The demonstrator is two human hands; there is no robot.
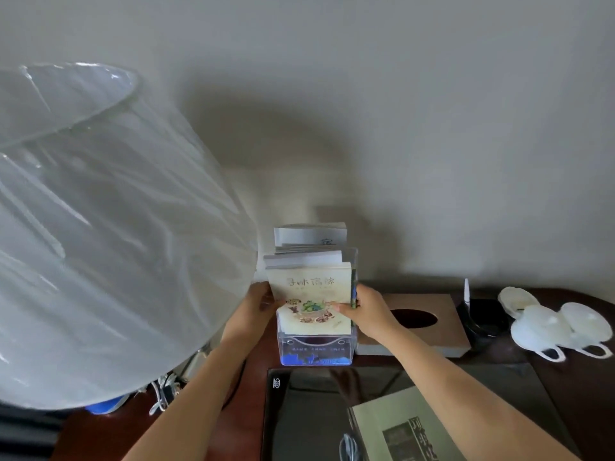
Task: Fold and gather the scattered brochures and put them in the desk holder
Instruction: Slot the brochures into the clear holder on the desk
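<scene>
The front brochure [311,291] is gripped at both side edges. The left hand [256,306] is curled round its left edge with the thumb laid on the cover. The right hand [371,312] is curled round its right edge, with the thumb pressed on the printed picture. The brochure is cream, with a Chinese title above a picture of dishes. It is held upright, with its lower part inside the clear desk holder [316,352], behind the transparent front wall. A blue band with white characters is seen along the holder's base.

Behind the front brochure, more brochures [304,257] are stood in the same holder in stepped rows, and the rearmost row [309,234] rises highest. A thin green edge is seen just beside the right fingers; whether it belongs to another brochure cannot be told.

The holder is set on a dark wooden desk [592,394], against a grey wall. Just to its right a brown tissue box [446,334] with an oval opening is placed. Beyond that are a white pen [466,291] in a black stand and white teacups [545,324]. The left of the view is filled by a large lampshade [100,227] wrapped in clear plastic film. In front of the holder a glossy black desk pad [309,410] is laid, and a green booklet [392,424] rests on it.
</scene>
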